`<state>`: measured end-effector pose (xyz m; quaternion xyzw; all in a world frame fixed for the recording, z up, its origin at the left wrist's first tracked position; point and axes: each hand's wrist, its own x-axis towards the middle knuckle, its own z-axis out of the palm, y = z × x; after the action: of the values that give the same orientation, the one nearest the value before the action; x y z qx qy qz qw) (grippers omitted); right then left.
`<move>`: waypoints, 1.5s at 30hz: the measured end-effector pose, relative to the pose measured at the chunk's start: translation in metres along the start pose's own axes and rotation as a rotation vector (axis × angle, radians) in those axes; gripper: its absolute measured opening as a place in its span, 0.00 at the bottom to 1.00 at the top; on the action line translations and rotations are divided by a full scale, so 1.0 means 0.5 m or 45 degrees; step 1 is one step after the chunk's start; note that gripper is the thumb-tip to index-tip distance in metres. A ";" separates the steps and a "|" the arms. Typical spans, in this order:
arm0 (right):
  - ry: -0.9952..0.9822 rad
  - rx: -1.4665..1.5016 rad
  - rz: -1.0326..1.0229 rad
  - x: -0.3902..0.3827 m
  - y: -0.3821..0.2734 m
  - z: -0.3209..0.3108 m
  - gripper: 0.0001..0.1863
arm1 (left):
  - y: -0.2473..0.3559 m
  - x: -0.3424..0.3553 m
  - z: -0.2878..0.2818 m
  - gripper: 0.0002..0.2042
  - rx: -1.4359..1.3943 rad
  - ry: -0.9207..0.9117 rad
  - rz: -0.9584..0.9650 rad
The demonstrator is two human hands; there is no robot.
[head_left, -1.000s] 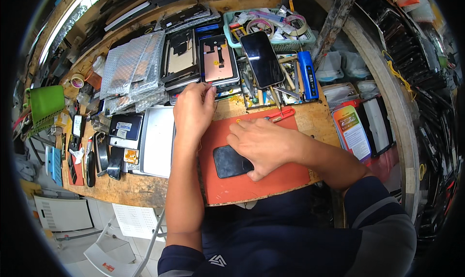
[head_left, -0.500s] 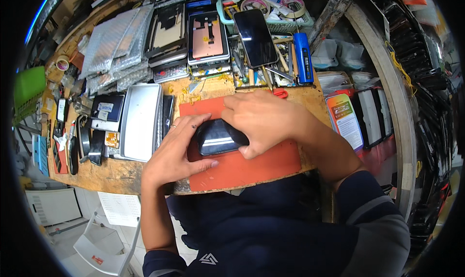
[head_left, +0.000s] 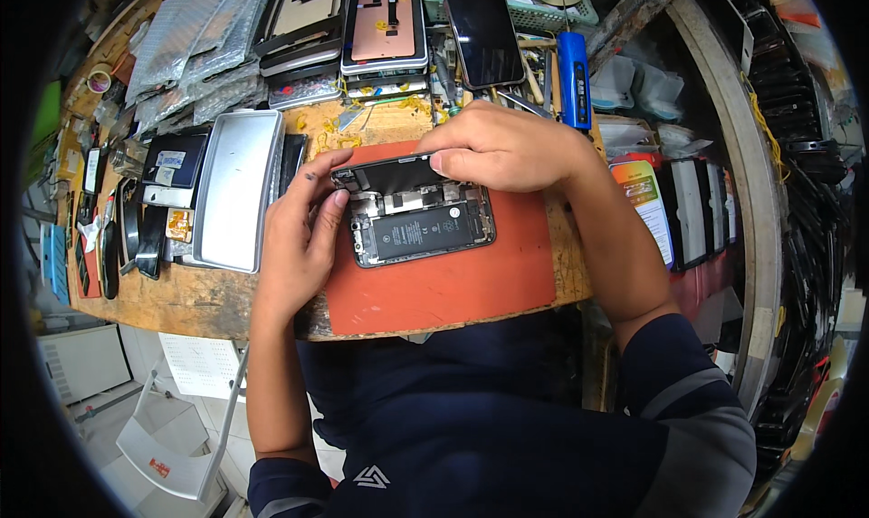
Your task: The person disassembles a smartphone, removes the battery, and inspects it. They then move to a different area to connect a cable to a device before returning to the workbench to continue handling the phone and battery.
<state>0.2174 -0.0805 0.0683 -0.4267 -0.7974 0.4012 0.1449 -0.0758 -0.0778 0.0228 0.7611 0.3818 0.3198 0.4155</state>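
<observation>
An opened smartphone [head_left: 421, 233] lies on an orange-red mat [head_left: 434, 296], its black battery and inner parts facing up. Its screen panel [head_left: 389, 177] is tilted up along the phone's far side, with the dark underside toward me. My left hand [head_left: 308, 219] pinches the panel's left end between thumb and fingers. From the far right, my right hand [head_left: 493, 147] grips the panel's other end, thumb on the near face and fingers behind it, mostly hidden.
A silver metal tray [head_left: 240, 192] stands left of the mat. Behind are bubble-wrapped packs [head_left: 195, 56], stacked screens [head_left: 385, 29], a dark phone [head_left: 482, 33] leaning over tools, and a blue handheld tool [head_left: 575, 79]. Small tools and parts crowd the far left.
The phone was closed between my hands; now its screen panel is lifted away and swung up toward the far side, exposing the inside. Both hands moved farther up the mat with it.
</observation>
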 end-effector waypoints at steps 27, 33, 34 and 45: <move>0.768 -0.669 0.404 -0.068 0.067 -0.067 0.11 | -0.024 -0.025 0.001 0.10 -0.107 -0.039 0.159; 0.709 -0.785 0.601 -0.016 0.078 -0.007 0.12 | -0.026 -0.020 0.004 0.10 -0.107 -0.028 0.169; 0.673 -0.751 0.572 -0.020 0.078 -0.009 0.13 | -0.024 -0.022 0.005 0.10 -0.109 -0.012 0.150; 0.272 -1.166 0.697 -0.068 0.003 -0.102 0.11 | -0.002 -0.016 0.005 0.13 0.123 0.047 0.129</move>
<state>0.2679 -0.0808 0.1033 -0.6766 -0.7313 -0.0097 -0.0852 -0.0783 -0.0853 0.0195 0.7927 0.3655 0.3355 0.3543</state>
